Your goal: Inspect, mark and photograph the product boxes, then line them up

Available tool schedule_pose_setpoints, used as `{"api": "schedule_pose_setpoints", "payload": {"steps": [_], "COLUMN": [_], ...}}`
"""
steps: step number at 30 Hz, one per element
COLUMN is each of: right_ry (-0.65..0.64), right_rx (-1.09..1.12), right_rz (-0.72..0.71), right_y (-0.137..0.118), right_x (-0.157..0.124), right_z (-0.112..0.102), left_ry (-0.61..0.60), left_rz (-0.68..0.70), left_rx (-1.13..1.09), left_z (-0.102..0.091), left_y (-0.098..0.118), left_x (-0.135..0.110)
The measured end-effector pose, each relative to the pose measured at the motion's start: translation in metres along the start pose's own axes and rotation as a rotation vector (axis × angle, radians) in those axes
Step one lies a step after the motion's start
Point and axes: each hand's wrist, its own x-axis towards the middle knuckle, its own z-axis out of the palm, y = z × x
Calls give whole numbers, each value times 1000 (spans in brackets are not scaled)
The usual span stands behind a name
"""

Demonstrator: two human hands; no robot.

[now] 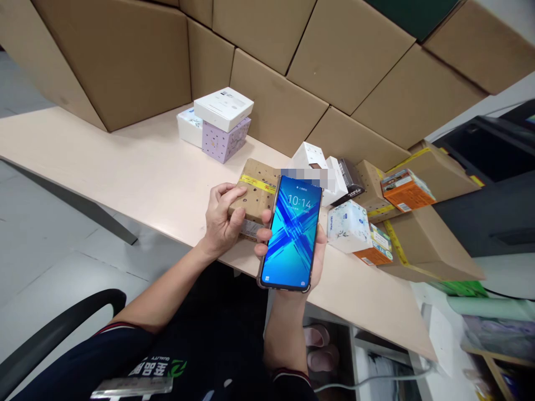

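My right hand (318, 257) holds a smartphone (291, 232) upright over the table's near edge; its blue lock screen reads 10:14. My fingers wrap round its edges. My left hand (220, 216) grips the left end of a small brown cardboard parcel (256, 196) with yellow tape, which rests on the pale wooden table (137, 167) just behind the phone. The phone hides the parcel's right part.
Small product boxes lie right of the parcel: white ones (317, 161), a tissue-pattern box (350, 225), orange boxes (406, 189). A white box (223, 107) sits on a lilac box (225, 139) further back. Large cartons (346, 61) wall the rear. A chair armrest (54, 334) is at lower left.
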Motion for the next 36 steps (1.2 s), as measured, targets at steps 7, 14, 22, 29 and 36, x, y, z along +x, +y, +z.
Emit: {"api": "schedule_pose_setpoints", "payload": {"steps": [7, 14, 22, 29, 36], "right_ry": [96, 285, 863, 690, 470], "right_rx": [-13, -205, -1165, -1853, -1878], "right_rz": [63, -234, -343, -244, -292], "right_y": [-6, -30, -44, -33, -60], "right_x": [-1, -31, -72, -74, -60], "right_z": [8, -18, -125, -172, -134], "left_ry": [0, -5, 21, -1, -6], "left_rz": [0, 28, 12, -33, -181], "left_rx": [-1, 68, 0, -45, -153], "left_z": [0, -1, 2, 1, 2], "left_y": [0, -5, -2, -1, -5], "left_x": [0, 0, 1, 6, 3]}}
